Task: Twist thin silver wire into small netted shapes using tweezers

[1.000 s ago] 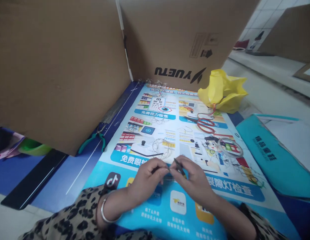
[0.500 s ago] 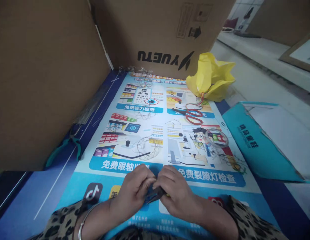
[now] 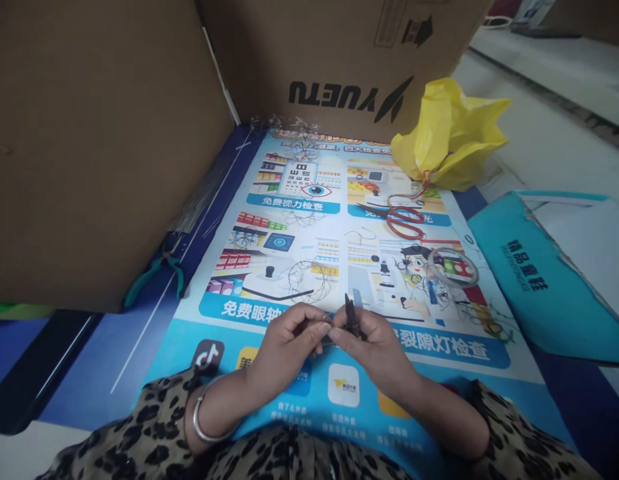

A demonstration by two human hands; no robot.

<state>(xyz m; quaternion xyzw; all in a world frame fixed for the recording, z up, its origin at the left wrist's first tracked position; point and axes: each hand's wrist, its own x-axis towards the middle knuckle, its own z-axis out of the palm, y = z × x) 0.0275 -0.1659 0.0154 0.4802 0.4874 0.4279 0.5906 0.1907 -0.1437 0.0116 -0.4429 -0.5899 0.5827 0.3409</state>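
Near the front of the printed poster (image 3: 309, 233), my left hand (image 3: 289, 343) is closed in a pinch, its fingertips meeting those of the other hand. Whatever small piece lies between the fingertips is too small to make out. My right hand (image 3: 372, 343) holds dark pliers (image 3: 352, 317), their jaws pointing up and away from me, while its thumb and finger meet the left fingertips. A tangled wire ring (image 3: 306, 280) lies on the poster beyond my hands. Red-handled scissors (image 3: 406, 223) rest farther back on the right.
Large cardboard panels (image 3: 99, 133) stand at the left and back. Teal-handled pliers (image 3: 156, 277) lie at the left. A coil of wire (image 3: 454, 267), a yellow paper bag (image 3: 449, 137) and a teal box (image 3: 534, 267) are on the right.
The pliers in my right hand have swung from pointing down toward the left to pointing up. My fingertips have come together. The view has shifted, so the surroundings sit differently.
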